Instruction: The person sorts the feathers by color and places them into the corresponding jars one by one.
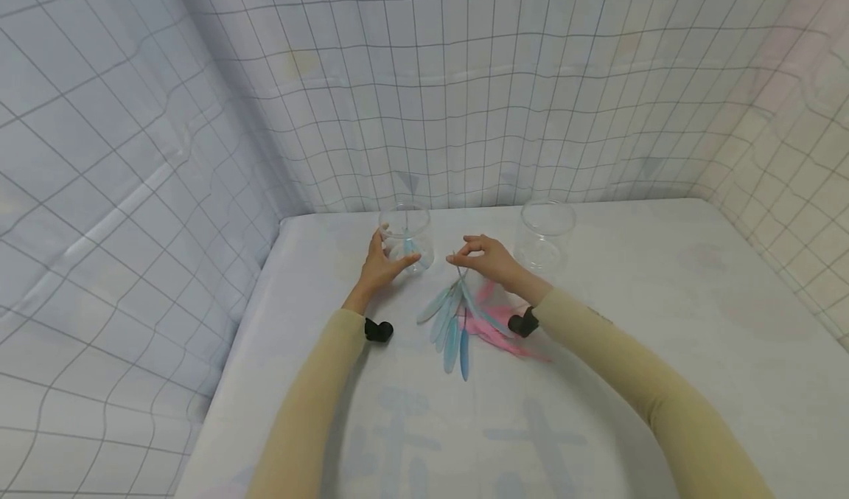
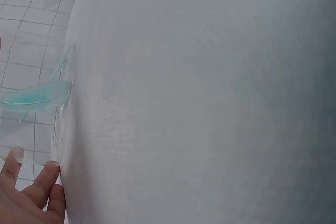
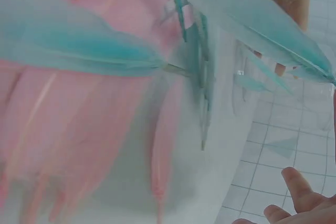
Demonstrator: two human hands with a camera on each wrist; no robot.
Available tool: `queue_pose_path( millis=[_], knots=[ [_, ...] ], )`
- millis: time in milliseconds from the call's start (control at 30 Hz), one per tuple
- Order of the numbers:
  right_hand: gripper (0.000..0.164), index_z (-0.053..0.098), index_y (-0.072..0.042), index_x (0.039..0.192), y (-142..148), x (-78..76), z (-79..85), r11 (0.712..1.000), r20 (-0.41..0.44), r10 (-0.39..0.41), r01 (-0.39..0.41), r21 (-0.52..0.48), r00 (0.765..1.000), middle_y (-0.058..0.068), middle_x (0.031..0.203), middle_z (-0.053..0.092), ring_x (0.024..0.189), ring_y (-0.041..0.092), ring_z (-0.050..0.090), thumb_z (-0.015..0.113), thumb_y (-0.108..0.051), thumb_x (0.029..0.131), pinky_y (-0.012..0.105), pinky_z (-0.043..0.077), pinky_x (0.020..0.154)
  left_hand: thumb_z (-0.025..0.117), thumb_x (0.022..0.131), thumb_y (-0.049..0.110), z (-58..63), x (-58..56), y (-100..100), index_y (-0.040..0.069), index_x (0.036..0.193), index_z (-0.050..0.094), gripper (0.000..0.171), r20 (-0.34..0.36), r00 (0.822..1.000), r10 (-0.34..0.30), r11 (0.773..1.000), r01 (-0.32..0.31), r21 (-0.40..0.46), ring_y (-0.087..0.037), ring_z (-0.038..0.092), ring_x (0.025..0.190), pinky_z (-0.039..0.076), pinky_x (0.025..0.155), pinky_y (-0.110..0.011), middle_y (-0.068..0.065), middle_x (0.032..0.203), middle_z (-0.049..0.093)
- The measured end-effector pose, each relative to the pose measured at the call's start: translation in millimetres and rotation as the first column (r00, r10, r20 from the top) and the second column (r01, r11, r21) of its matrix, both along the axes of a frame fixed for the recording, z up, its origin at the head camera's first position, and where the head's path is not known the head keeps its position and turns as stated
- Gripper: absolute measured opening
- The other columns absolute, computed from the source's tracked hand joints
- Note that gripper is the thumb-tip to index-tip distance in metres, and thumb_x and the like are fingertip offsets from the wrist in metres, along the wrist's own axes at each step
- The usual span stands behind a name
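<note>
My left hand (image 1: pixel 381 268) holds a clear round jar (image 1: pixel 430 239), thumb on the near side and fingers around its left. Inside the jar is a light blue feather (image 1: pixel 408 245), also visible through the wall in the left wrist view. My right hand (image 1: pixel 492 260) pinches a blue feather (image 3: pixel 278 38) by its quill between thumb and forefinger, just right of the jar. Below that hand, several blue feathers (image 1: pixel 451 344) lie fanned out on the table. Pink feathers (image 1: pixel 494 329) lie beside them, partly under the held feather and the right wrist.
A second clear jar (image 1: pixel 547 237) stands at the back right of the white-covered table (image 1: pixel 637 292). Grid-patterned curtains (image 1: pixel 464 93) hang behind and at both sides. Black wrist mounts (image 1: pixel 378 330) sit on both forearms.
</note>
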State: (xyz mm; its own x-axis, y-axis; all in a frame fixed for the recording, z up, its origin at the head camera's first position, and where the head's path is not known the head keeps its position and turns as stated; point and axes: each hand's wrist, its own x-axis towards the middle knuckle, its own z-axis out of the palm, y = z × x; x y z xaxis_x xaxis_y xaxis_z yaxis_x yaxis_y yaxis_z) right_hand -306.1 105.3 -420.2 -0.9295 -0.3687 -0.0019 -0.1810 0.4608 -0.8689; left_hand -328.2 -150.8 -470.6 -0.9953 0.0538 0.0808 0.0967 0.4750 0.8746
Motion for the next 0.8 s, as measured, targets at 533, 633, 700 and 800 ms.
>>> queue_pose_path(
  millis=[533,633,700,800],
  knots=[
    [0.041,0.070,-0.008,0.106,-25,-19.0,32.8,0.967,0.032,-0.126,0.130,-0.217,0.991,0.002,0.146,0.039,0.138,0.029,0.023,0.067,-0.044,0.087,0.055,0.025,0.105,0.075,0.078,0.049,-4.6,-1.8,-2,0.018,0.150,0.012,0.101,-0.001,1.000,-0.010,0.999,0.010,0.041,-0.041,0.027,0.134,0.029,0.105,-0.050,-0.012,0.153,0.015],
    [0.042,0.069,-0.009,0.107,-29,-24.8,40.4,0.954,0.043,-0.160,0.166,-0.249,0.986,-0.001,0.147,0.037,0.139,0.028,0.021,0.067,-0.045,0.087,0.056,0.023,0.105,0.075,0.078,0.049,-5.5,-1.3,-2,0.017,0.150,0.013,0.101,0.000,1.000,-0.007,0.999,0.007,0.038,-0.041,0.027,0.134,0.030,0.104,-0.050,-0.012,0.153,0.015],
    [0.043,0.069,-0.009,0.108,-31,-29.0,47.0,0.943,0.048,-0.187,0.194,-0.272,0.981,-0.002,0.147,0.037,0.139,0.028,0.020,0.066,-0.046,0.087,0.057,0.021,0.105,0.075,0.078,0.049,-5.6,-1.1,-1,0.016,0.150,0.013,0.101,-0.005,1.000,-0.007,0.999,0.007,0.036,-0.041,0.027,0.134,0.030,0.104,-0.050,-0.011,0.153,0.015],
    [0.044,0.069,-0.009,0.109,-35,-35.1,56.3,0.918,0.041,-0.232,0.232,-0.321,0.972,0.000,0.147,0.037,0.139,0.026,0.021,0.066,-0.047,0.087,0.056,0.021,0.106,0.074,0.079,0.048,-4.9,-1.0,-1,0.014,0.150,0.013,0.100,-0.017,1.000,-0.010,0.999,0.011,0.030,-0.041,0.028,0.134,0.030,0.104,-0.050,-0.011,0.153,0.016]
  ],
)
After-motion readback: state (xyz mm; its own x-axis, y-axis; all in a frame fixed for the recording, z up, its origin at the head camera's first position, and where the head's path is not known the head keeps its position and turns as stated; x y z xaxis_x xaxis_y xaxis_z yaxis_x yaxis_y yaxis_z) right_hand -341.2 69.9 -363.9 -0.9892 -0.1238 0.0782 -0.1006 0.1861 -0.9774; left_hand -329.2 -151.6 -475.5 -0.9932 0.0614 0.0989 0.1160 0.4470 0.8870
